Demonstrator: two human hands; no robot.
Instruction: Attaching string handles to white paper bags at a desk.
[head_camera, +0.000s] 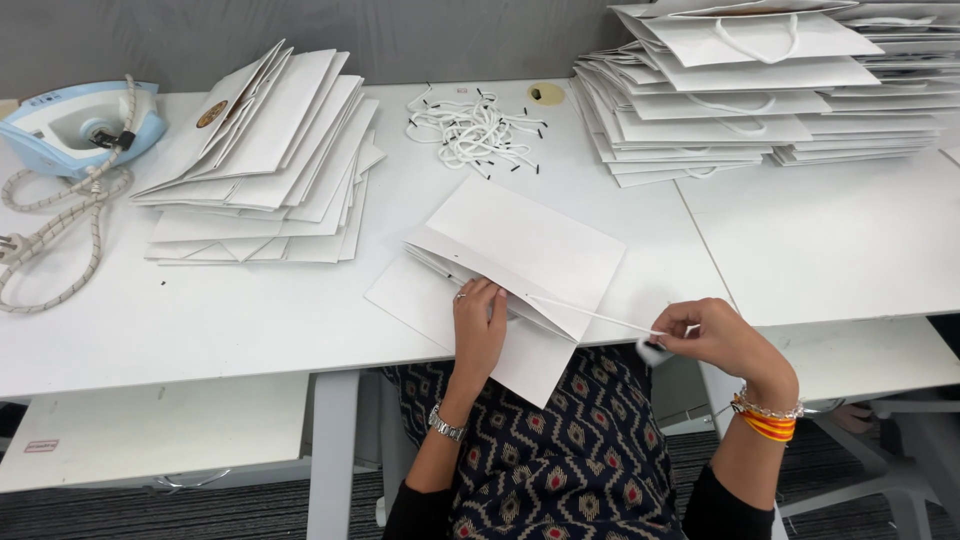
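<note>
Nearest the camera, at six o'clock, a patterned dark garment (560, 450) covers the person's lap, with both forearms reaching up from it. At the centre, the left hand (478, 325) lies flat with fingers spread on a folded white paper bag (510, 270), pinning it to the white surface (200, 320) so it cannot slide. Toward four o'clock, the right hand (715, 335) has its fingertips pinched together on a thin white cord (590, 315), which runs taut from the bag's open edge; the pull seems to be drawing the cord through the bag's top. At twelve o'clock lies a loose heap of white cords (470, 130) with dark tips, within easy reach. At ten o'clock a slanting stack of flat bags (270, 160) has no handles showing, while at one o'clock a taller pile of bags (760, 90) shows cord handles. At nine o'clock rests a pale blue iron (75, 125) with its coiled flex.
</note>
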